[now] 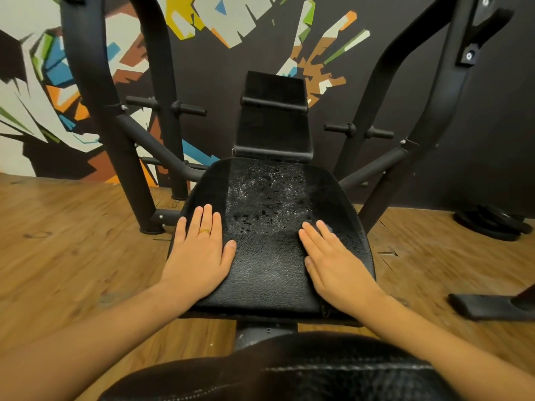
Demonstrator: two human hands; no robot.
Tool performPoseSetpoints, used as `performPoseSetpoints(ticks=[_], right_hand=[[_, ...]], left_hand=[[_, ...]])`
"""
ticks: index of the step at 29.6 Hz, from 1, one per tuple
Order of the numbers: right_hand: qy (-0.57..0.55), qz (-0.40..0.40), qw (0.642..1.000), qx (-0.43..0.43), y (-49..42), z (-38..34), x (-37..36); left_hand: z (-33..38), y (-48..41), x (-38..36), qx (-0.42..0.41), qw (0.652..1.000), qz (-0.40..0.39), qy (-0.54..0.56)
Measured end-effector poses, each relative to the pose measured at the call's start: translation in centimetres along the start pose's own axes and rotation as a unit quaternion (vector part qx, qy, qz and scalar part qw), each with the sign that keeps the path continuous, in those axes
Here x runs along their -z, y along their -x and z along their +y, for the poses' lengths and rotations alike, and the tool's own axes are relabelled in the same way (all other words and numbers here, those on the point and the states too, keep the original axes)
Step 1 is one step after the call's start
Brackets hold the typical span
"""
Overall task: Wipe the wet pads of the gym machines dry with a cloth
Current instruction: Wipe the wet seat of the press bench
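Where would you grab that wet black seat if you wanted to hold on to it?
Probably by its two side edges, one hand from each side. The seat pad is wide and flat, its edges hang over the floor, and the left hand and right hand lie flat beside them.

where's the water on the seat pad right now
In the head view the droplets lie on the middle strip of the seat pad, ahead of and between the left hand and right hand.

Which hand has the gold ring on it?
The left hand wears the ring; it lies flat on the left of the seat pad. The right hand has none.
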State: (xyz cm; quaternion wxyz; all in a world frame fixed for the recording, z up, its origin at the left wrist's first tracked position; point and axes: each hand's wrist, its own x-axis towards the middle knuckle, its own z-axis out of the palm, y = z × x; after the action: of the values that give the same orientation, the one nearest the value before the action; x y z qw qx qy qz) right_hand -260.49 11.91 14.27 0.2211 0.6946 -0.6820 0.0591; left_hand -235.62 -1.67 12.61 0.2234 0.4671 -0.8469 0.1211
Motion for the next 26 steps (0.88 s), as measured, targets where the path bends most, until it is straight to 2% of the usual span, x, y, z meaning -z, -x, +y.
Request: performPoseSetpoints(ticks=[6, 10, 13, 15, 17, 19, 21, 26], right_hand=[[-0.033, -0.012, 0.996, 0.085, -1.7, -2.8, -0.2], [-0.092, 0.001, 0.991, 0.092, -2.0, -3.1, -0.3], [-0.235, 0.016, 0.97, 0.052, -1.1, -2.0, 0.8], [-0.257, 0.059, 0.965, -0.019, -0.8, -0.4, 0.9], [-0.216, 0.073, 0.969, -0.099, -0.8, 1.8, 0.5], [-0.135, 0.05, 0.979, -0.142, -0.8, 3.2, 0.0], [-0.07, 0.034, 0.986, -0.15, -0.8, 3.3, -0.6], [-0.008, 0.038, 0.987, -0.157, -0.9, 2.6, -1.3]], left_hand=[[0.3, 0.0, 0.1, 0.005, 1.0, -0.005, -0.006], [0.2, 0.1, 0.2, 0.006, 1.0, -0.022, 0.0], [0.3, 0.1, 0.6, 0.007, 0.999, -0.039, 0.004], [1.1, 0.2, 1.2, 0.005, 0.999, -0.05, 0.016], [2.9, 0.3, 1.8, -0.007, 0.997, -0.058, 0.051], [5.4, 0.4, 2.4, -0.056, 0.993, -0.064, 0.084], [7.4, 0.3, 2.6, -0.129, 0.984, -0.076, 0.099], [9.0, 0.5, 1.6, -0.261, 0.951, -0.108, 0.125]])
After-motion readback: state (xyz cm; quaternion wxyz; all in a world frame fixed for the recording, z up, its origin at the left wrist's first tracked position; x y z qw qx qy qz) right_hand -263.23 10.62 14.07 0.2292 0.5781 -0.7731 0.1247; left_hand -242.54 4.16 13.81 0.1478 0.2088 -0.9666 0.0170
